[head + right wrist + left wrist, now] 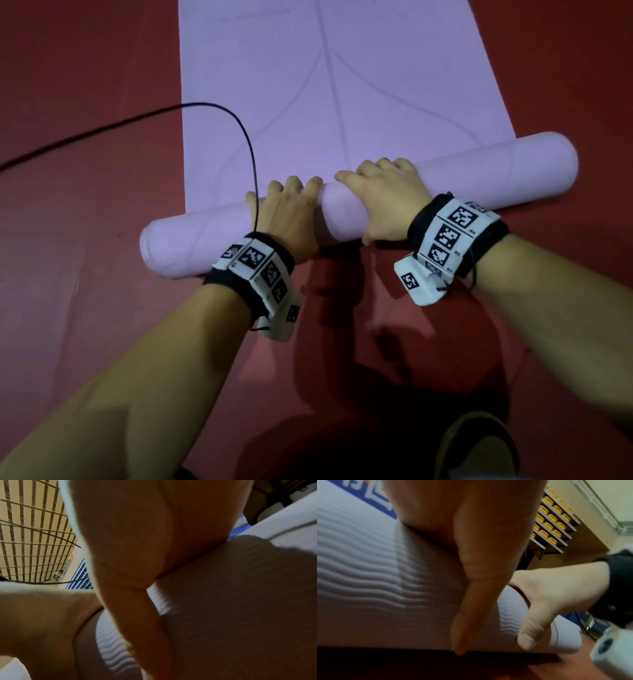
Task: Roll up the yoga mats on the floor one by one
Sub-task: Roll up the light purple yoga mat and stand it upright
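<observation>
No brand or readable text can be made out anywhere; only square black-and-white marker tags are seen on the wristbands (451, 235), and blue-and-white lettering in the left wrist view is cut off. The lilac yoga mat (342, 85) is laid on the red floor (85, 85), its near end wound into a roll (479, 171). The left hand (291, 219) and right hand (383, 202) are curled over the roll, grip clamped on it. A black cable (171, 110) is looped across the mat. Fingertips are hidden behind the roll.
</observation>
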A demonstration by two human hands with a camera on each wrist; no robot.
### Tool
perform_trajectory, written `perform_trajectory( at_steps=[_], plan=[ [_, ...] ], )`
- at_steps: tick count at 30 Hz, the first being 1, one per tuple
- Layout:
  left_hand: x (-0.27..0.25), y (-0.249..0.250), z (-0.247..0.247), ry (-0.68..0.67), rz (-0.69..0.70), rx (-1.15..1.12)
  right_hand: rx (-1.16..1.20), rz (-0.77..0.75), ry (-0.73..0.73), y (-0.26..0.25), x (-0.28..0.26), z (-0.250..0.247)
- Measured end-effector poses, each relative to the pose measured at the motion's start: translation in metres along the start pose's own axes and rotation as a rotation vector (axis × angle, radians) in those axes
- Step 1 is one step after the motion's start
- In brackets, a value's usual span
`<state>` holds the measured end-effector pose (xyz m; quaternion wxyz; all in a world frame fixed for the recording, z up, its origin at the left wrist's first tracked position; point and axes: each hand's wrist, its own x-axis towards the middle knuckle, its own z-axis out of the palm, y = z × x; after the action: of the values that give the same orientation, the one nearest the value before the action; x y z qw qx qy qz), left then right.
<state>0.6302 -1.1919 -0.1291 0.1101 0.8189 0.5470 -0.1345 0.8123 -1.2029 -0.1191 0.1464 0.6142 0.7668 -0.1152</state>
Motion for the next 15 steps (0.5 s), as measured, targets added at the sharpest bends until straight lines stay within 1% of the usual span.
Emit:
perform_trajectory(
  at_steps=[2,4,7,9,12,13,15],
  plan=[
    [0.006,-0.004,-0.003,-0.03,0.01,-0.025,0.012,-0.018,-0.016,0.002,0.002,-0.001],
    [0.012,-0.007,-0.009,-0.079,0.017,-0.033,0.016,-0.03,0.016,0.003,-0.002,0.001],
    [0.024,-0.01,-0.021,-0.203,0.008,-0.066,-0.046,0.006,0.145,-0.001,-0.011,0.014],
    [0.031,-0.014,-0.027,-0.249,0.008,-0.094,-0.077,0.03,0.224,-0.004,-0.012,0.024],
    [0.029,-0.016,-0.027,-0.232,0.008,-0.088,-0.063,0.036,0.261,-0.004,-0.008,0.024],
    [0.026,-0.014,-0.024,-0.201,0.004,-0.065,-0.056,0.033,0.262,-0.003,-0.007,0.023],
    [0.017,-0.009,-0.017,-0.097,0.006,-0.007,-0.048,0.029,0.249,0.0,-0.003,0.018]
  ],
)
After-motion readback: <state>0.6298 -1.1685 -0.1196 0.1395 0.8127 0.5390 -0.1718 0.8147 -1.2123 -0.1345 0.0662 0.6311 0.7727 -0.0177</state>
